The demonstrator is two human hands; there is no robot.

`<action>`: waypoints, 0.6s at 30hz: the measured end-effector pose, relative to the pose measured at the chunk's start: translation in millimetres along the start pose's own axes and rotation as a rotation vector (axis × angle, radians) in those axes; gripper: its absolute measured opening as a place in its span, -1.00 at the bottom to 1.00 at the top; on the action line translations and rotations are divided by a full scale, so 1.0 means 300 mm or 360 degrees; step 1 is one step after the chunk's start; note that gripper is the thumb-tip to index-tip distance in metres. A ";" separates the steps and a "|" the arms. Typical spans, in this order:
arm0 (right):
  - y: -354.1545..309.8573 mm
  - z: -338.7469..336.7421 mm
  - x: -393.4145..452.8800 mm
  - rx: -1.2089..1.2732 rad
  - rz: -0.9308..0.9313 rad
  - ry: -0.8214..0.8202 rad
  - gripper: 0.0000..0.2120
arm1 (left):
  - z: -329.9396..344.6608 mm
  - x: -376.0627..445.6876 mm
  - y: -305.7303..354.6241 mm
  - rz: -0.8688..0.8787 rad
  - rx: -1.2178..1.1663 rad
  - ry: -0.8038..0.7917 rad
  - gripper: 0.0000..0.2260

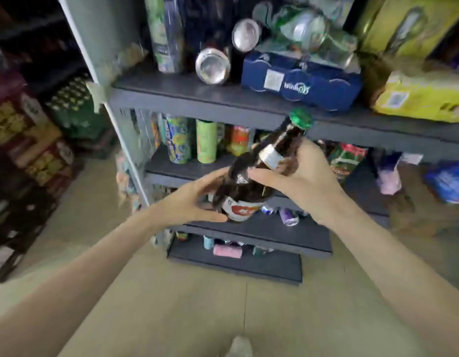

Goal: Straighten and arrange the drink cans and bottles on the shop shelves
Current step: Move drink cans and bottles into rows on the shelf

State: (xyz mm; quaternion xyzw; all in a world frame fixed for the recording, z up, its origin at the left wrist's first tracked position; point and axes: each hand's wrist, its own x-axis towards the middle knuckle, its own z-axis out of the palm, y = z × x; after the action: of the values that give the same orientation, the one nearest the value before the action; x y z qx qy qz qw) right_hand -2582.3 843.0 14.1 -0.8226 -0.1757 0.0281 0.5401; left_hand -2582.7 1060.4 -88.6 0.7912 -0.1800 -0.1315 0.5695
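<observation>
- A brown glass bottle (251, 173) with a green cap (300, 119) is held in the air in front of the dark shelf unit (197, 97), tilted so the cap points up and to the right
- The left hand (189, 202) cups the bottle's lower body, thumb under the red and white label (238, 210), fingers curled round the far side
- The right hand (303, 179) wraps the neck and shoulder, its grip closed round the glass just below the neck label (271, 155)
- Above the two grips, on the upper shelf, silver cans (213, 65) lie on their sides beside a blue carton (300, 83)
- Behind the grips, tall coloured cans (206, 141) stand upright on the middle shelf
- Below the left grip, small cans lie tumbled on the lower shelves; a pink one (227, 251) lies flat
</observation>
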 end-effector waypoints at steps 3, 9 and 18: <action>0.327 0.092 -0.031 -0.0137 0.0080 0.0013 -0.59 | 0.060 0.035 -0.339 -0.0287 -0.0023 0.0266 -0.42; 0.975 0.266 -0.046 -0.0275 0.0219 0.0029 -0.66 | 0.251 0.159 -0.985 -0.0281 0.0856 0.0700 -0.61; 1.500 0.466 -0.048 -0.0366 0.0013 0.0086 -0.64 | 0.479 0.323 -1.521 0.0240 0.1448 0.0988 -0.61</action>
State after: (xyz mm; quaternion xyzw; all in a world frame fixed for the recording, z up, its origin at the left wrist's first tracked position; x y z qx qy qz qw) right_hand -2512.3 801.7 -450.4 -0.8803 -0.1599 -0.0123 0.4466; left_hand -2493.2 1026.5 -567.2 0.9439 -0.0986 0.2400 0.2044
